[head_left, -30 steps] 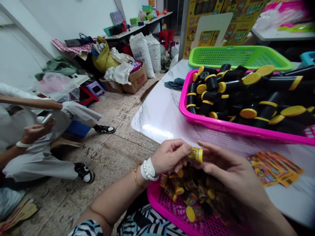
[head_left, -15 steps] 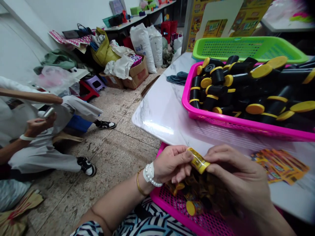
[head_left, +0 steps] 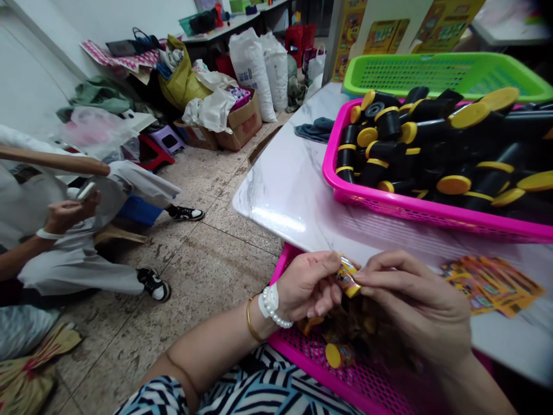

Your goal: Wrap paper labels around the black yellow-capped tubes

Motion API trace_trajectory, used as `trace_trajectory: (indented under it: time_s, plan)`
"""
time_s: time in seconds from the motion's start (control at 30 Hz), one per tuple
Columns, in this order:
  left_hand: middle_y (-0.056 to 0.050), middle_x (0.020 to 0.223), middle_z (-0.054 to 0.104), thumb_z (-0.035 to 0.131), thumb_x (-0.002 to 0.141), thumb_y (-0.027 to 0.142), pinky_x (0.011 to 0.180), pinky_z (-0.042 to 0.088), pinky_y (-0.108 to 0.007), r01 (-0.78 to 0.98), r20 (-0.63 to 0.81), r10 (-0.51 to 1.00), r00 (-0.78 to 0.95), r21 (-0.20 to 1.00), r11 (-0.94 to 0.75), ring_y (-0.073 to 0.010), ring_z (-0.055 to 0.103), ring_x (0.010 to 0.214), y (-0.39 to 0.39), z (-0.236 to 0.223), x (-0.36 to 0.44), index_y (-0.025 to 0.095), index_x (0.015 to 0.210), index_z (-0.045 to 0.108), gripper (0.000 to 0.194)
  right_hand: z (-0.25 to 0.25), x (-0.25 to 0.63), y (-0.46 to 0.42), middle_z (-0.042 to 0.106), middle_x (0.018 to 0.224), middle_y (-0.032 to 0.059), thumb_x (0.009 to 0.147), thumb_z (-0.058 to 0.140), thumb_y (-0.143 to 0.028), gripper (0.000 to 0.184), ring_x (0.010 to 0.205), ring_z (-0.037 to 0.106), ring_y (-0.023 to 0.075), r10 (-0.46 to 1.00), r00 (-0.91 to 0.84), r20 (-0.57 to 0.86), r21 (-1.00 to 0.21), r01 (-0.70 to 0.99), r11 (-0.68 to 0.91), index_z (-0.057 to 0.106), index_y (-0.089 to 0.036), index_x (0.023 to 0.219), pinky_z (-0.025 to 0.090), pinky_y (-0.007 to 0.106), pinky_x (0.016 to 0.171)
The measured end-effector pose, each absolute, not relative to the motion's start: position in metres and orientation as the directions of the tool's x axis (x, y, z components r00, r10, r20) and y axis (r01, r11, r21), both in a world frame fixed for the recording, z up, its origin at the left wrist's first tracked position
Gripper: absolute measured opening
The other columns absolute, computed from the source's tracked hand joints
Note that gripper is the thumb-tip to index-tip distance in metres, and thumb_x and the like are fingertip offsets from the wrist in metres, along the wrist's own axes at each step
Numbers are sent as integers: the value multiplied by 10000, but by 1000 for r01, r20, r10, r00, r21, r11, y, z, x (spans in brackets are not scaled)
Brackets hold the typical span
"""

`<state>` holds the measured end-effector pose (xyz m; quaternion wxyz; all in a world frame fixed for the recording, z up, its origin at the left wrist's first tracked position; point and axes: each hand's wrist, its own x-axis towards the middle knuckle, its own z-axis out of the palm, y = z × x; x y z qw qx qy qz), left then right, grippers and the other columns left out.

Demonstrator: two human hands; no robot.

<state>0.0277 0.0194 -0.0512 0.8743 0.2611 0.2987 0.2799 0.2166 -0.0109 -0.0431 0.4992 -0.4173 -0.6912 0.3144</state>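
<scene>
Between my two hands is a small yellow labelled tube (head_left: pixel 348 278), held tilted over a pink basket (head_left: pixel 298 349). My left hand (head_left: pixel 309 285), with a pearl bracelet at the wrist, pinches its upper left end. The fingertips of my right hand (head_left: pixel 415 305) close on the lower right end. Below, the lap basket holds several similar small tubes; one with a yellow cap (head_left: pixel 339 355) shows plainly, while my hands and shadow hide many others. To the right of my right hand, a fan of orange printed labels (head_left: pixel 495 285) lies on the white marbled table (head_left: pixel 276 196).
On the table stands a pink basket (head_left: pixel 389 202) full of black tubes with yellow caps. Behind it is a green basket (head_left: pixel 410 66), with a dark cloth (head_left: pixel 314 129) to the left. A seated person (head_left: pixel 78 276) holds a phone at left. Sacks (head_left: pixel 253 72) and cartons (head_left: pixel 242 121) stand beyond.
The tube has turned in my fingers from nearly level to tilted, and its printed side now shows. My right hand has closed onto its end. The camera view has shifted slightly.
</scene>
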Motion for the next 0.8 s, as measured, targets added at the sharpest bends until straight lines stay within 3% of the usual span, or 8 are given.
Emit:
trace_trajectory:
  time_s: [0.2,0.33,0.47,0.57,0.73,0.8]
  plan:
    - [52,531,630,785,758,598,236,241,-131,-300,-414,645,642,638,709,-41,435,264,9,-50,23,151,857,565,508,-36,215,-20,691,1057,57,840,777,-212,399,914,711,182,891,-203,405,-833,320,451,735,-320,1222,620,270,765]
    - [46,509,624,762,776,617,236,218,-129,-300,-433,621,653,606,737,-38,419,250,-1,-54,19,148,843,554,517,-33,213,-28,693,998,61,854,756,-183,288,865,723,169,883,-247,398,-855,247,455,786,-306,1112,626,245,713]
    - [34,526,636,758,795,595,236,201,-137,-351,-393,587,707,526,775,-39,417,249,-6,-59,19,133,878,574,505,-41,208,-32,682,937,39,826,768,-122,283,813,715,153,906,-147,398,-886,197,421,804,-303,1041,620,233,682]
    - [49,504,615,757,797,596,231,186,-132,-363,-387,608,693,541,759,-31,380,241,-6,-60,21,135,862,569,501,-46,204,-34,680,917,28,823,762,-104,290,775,710,142,912,-94,400,-895,176,411,803,-303,1030,611,227,656]
    - [49,484,606,698,833,628,231,224,-135,-299,-434,586,684,566,768,-49,397,232,-6,-62,22,136,893,568,512,-41,202,-37,695,1009,74,847,734,-128,290,891,720,185,905,-145,401,-857,289,426,792,-281,1087,631,283,749]
    - [32,508,626,689,843,612,232,236,-141,-308,-421,568,707,539,784,-57,421,239,-7,-62,22,140,873,563,490,-40,202,-39,697,966,65,844,735,-124,282,851,719,174,899,-161,407,-839,322,438,798,-281,1070,631,270,729]
